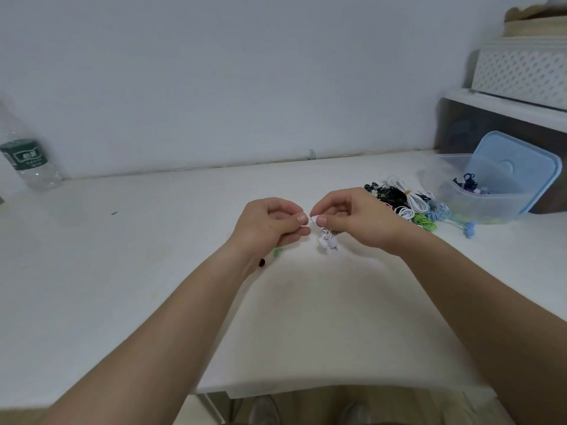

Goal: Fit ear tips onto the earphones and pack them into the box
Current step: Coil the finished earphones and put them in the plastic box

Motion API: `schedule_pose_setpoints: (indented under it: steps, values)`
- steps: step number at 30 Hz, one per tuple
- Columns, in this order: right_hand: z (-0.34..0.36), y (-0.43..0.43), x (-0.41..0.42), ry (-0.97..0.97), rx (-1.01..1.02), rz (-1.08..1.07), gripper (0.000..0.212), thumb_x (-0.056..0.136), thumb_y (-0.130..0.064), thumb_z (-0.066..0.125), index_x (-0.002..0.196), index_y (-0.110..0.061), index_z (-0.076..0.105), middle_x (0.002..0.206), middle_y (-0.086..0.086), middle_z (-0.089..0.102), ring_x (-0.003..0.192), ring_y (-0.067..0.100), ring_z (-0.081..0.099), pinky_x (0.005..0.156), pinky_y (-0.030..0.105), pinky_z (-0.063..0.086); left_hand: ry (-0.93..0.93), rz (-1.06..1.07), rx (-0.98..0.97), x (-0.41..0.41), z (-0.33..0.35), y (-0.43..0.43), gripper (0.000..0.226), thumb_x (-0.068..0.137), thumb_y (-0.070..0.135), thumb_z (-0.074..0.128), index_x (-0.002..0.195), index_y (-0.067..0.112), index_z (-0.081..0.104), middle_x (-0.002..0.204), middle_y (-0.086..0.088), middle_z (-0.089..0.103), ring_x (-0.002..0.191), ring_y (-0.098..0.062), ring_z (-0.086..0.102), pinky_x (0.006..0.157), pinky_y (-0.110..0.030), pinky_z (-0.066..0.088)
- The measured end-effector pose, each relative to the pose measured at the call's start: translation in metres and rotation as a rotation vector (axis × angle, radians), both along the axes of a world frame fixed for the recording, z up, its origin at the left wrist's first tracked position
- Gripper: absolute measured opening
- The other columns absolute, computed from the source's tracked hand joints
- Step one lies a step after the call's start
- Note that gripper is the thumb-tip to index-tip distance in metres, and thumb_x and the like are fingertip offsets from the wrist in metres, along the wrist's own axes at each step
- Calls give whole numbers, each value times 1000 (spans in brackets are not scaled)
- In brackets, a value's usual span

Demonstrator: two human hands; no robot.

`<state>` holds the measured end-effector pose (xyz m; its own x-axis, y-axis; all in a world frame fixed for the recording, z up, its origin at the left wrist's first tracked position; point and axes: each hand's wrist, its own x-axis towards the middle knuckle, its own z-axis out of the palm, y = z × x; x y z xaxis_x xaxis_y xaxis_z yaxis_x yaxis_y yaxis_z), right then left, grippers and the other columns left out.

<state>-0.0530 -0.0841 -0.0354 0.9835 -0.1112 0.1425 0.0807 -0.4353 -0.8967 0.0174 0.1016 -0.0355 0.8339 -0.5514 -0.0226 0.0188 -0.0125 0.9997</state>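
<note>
Our left hand (273, 223) pinches what looks like a tip (308, 220), our right hand (346, 219) the white earphone (326, 239); pushed askew, the tip could spring off and vanish on the white worktop (153, 271).

— How does the surface (153, 271) look?
— White, smooth and matt. The box (460, 201) is clear plastic, a little cloudy; its lid (521, 167) is pale blue plastic with a soft shine.
— And the earphone cables (402, 200) beside the box?
— Smooth plastic coating, slightly glossy. The basket (518, 78) above the box is white matt plastic lattice.
</note>
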Motion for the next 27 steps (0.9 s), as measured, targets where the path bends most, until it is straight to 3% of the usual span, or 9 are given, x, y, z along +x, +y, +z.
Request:
schedule_pose_setpoints:
  steps: [7,11,15,17,20,22,27]
  values:
    - [-1,8,10,81,50,21,6,94,-7,66,97,-8,71,80,6,69,74,14,62,75,25,49,-325,170,340,35,8,37,11,89,5,69,92,14,73,79,-3,71,61,-5,65,53,-16,48]
    - [-4,16,19,150,97,48,7,96,-9,63,97,-7,70,79,6,73,73,17,61,70,30,44,-480,142,560,45,7,52,22,90,3,63,86,22,74,79,4,70,63,-5,61,49,-8,42]
    - [-6,20,30,157,129,71,12,97,-3,56,98,-5,68,66,6,63,66,20,65,60,25,44,-522,109,678,52,11,64,26,89,3,58,86,23,73,86,2,70,71,-11,62,60,-17,45]
    - [-7,20,34,157,98,70,13,96,-2,56,98,-5,69,59,0,60,55,16,57,56,23,39,-525,80,707,55,12,68,27,89,2,56,88,22,74,86,5,70,73,-11,64,62,-19,46]
    - [-11,17,41,147,182,75,13,95,-3,58,95,-7,70,65,-1,57,53,18,45,62,33,34,-548,49,744,58,11,70,25,88,3,61,86,23,74,83,6,71,70,-9,64,66,-19,48]
    - [-14,17,44,135,222,69,12,95,-4,60,95,-8,71,70,1,60,54,19,44,59,32,34,-546,31,766,60,10,69,19,86,7,69,81,24,75,80,5,72,70,-10,65,70,-23,52]
    - [-21,16,45,105,355,48,12,96,-2,60,96,-7,70,75,7,62,51,20,42,48,26,34,-519,57,796,56,4,66,8,77,15,78,72,21,74,71,8,73,58,-7,68,57,-21,49]
